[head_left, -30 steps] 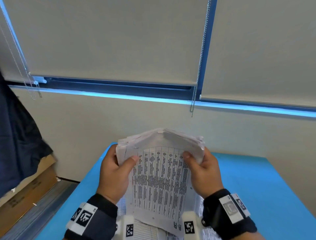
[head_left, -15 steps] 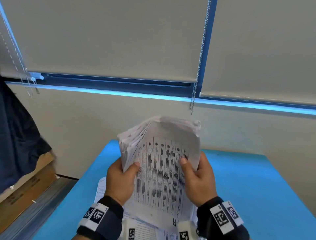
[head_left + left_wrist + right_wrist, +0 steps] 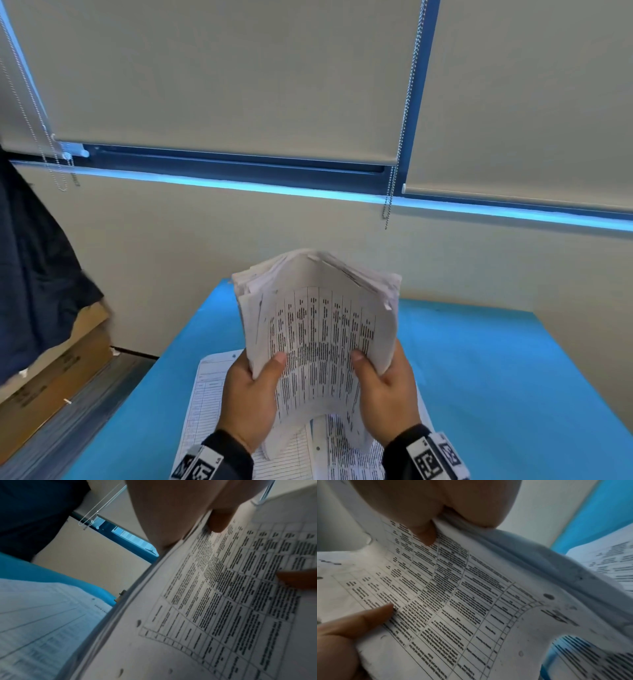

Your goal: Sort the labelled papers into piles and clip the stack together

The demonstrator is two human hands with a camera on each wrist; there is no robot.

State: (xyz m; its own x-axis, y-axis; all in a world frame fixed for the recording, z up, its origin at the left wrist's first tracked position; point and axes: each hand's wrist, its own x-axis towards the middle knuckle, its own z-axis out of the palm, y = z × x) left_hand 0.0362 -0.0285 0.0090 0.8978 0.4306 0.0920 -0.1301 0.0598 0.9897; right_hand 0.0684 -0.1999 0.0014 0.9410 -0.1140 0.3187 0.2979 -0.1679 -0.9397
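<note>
A thick stack of printed papers (image 3: pixel 318 329) stands upright above the blue table (image 3: pixel 496 377), its top edge bowed away from me. My left hand (image 3: pixel 251 394) grips its left edge, thumb on the front sheet. My right hand (image 3: pixel 383 387) grips the right edge the same way. The front sheet carries a table of dark text (image 3: pixel 231 588), seen close in the left wrist view, and again (image 3: pixel 445 595) in the right wrist view. More printed sheets (image 3: pixel 212 404) lie flat on the table beneath the stack. No clip is visible.
A beige wall (image 3: pixel 205 257) and lowered window blinds (image 3: pixel 222 75) rise behind the table, with bead chains (image 3: pixel 394 178) hanging. Left of the table hang a dark garment (image 3: pixel 30 267) and cardboard boxes (image 3: pixel 58 383) on the floor.
Both hands have slid lower on the stack and the stack now stands more upright, exposing the flat sheets on the table at left.
</note>
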